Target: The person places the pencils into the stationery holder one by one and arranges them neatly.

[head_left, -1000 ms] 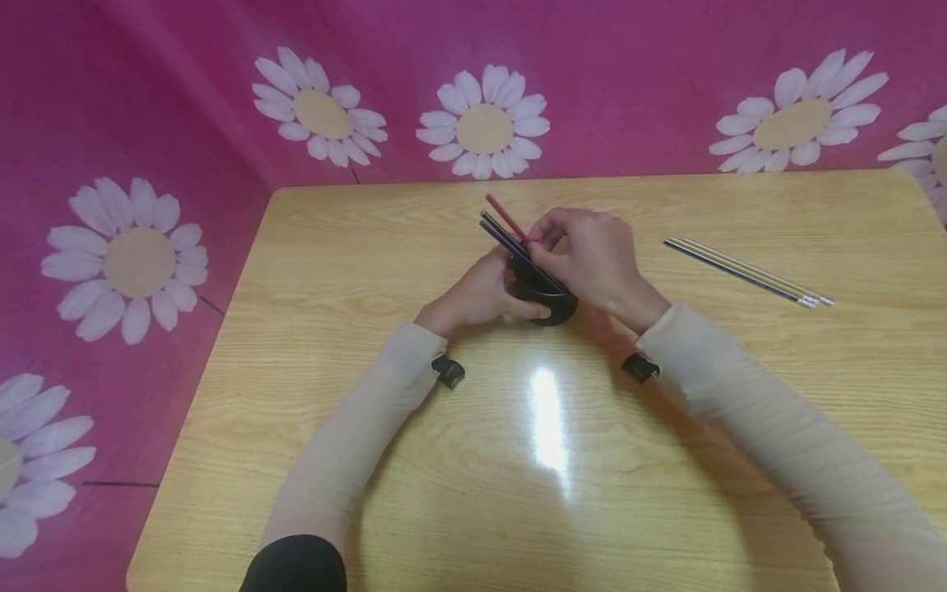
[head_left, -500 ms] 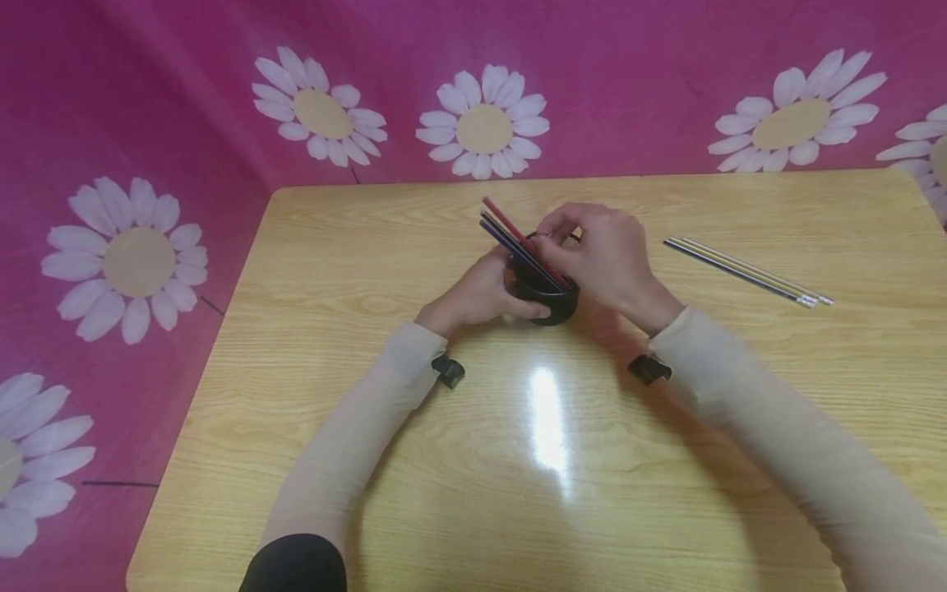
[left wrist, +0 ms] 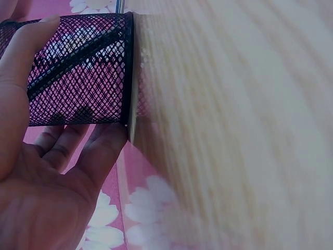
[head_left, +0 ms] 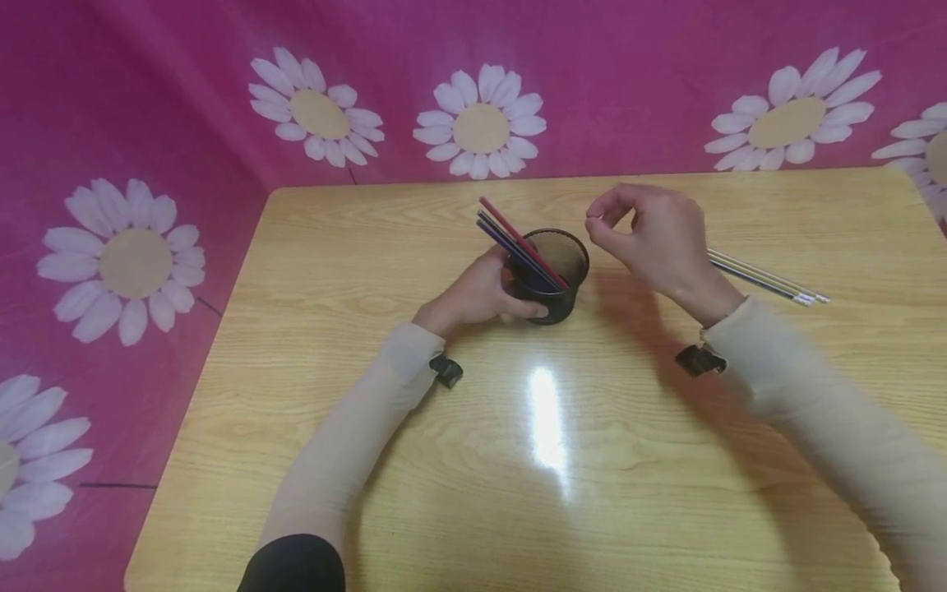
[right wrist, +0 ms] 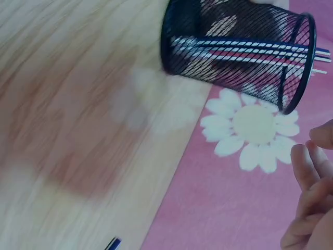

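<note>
My left hand (head_left: 481, 292) grips a black mesh pencil cup (head_left: 568, 255) that stands on the table, thumb on the near side. In the left wrist view, its fingers curl round the mesh (left wrist: 83, 99). A red pencil (head_left: 506, 226) and several dark striped pencils (head_left: 497, 234) lean inside the cup toward the upper left. To the right of the cup, my right hand (head_left: 654, 238) is raised with nothing held, fingers loosely bent, thumb and forefinger tips close together. The right wrist view shows those fingertips (right wrist: 301, 156) apart from the cup (right wrist: 239, 62).
Several striped pencils (head_left: 773, 279) with white ends lie on the wooden table (head_left: 414, 460) at the right, partly behind my right hand. A pink daisy-patterned covering (head_left: 607, 90) borders the table's back and left side.
The red pencil has slid lower into the cup and my right hand has let go of it. That hand has moved right, away from the cup. My left hand stays in place.
</note>
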The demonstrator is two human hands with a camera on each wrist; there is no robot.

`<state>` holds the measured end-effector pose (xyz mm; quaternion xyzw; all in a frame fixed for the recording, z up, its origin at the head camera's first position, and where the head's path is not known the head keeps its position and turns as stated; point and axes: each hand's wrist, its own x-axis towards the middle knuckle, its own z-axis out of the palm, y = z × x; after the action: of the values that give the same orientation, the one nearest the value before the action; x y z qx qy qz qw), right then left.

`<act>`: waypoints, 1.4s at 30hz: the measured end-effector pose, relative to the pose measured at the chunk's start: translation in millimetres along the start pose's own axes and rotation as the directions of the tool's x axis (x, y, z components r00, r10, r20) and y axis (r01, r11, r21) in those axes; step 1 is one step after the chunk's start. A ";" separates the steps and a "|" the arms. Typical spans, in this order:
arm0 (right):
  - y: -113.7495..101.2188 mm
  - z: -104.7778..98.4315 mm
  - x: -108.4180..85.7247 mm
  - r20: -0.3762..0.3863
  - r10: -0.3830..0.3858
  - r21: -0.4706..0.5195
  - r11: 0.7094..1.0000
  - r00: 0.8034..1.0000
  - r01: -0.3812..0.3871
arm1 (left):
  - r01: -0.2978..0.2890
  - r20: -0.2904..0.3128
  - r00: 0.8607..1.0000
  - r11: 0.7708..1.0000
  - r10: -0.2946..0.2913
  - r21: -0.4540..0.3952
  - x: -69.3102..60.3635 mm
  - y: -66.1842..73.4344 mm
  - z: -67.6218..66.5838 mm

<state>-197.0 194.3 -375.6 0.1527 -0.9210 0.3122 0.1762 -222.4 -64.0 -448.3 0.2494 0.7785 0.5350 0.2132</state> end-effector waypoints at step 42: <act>112.9 -52.6 -50.7 0.285 0.232 -0.317 0.938 0.930 -0.137 | 0.033 0.001 0.999 0.999 -0.033 0.011 -0.4 -0.4 -0.6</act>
<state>-183.9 321.6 -416.6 0.0850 -0.9834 0.1593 0.0154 -222.5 -64.8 -448.5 0.2381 0.7852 0.5271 0.2213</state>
